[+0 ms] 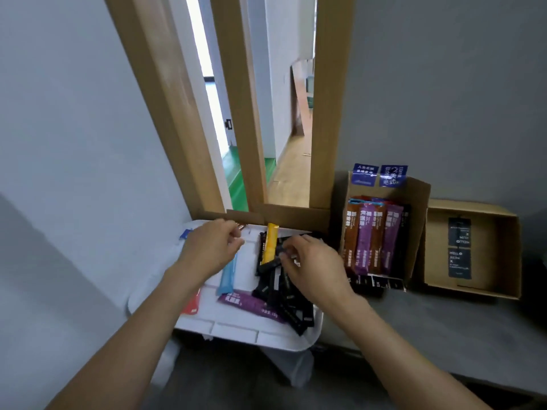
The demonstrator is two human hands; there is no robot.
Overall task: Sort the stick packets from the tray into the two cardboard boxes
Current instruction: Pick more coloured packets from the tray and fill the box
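A white tray [236,332] holds a yellow packet [270,242], a light blue packet [228,276], a purple packet [251,303], a red packet [191,304] and several black packets [281,294]. My left hand [210,247] is over the tray's back left, its fingers curled at the end of a brown packet [241,226]. My right hand [310,261] pinches a black packet [284,249] on top of the black pile. The near cardboard box [414,202] holds brown and purple packets. The far cardboard box [503,255] holds black packets.
The tray and boxes sit on a grey surface [429,329] against a grey wall. A wooden door frame [328,113] rises behind the tray. A few black packets [376,284] lie in front of the near box. A blue packet end [186,233] sticks out behind my left hand.
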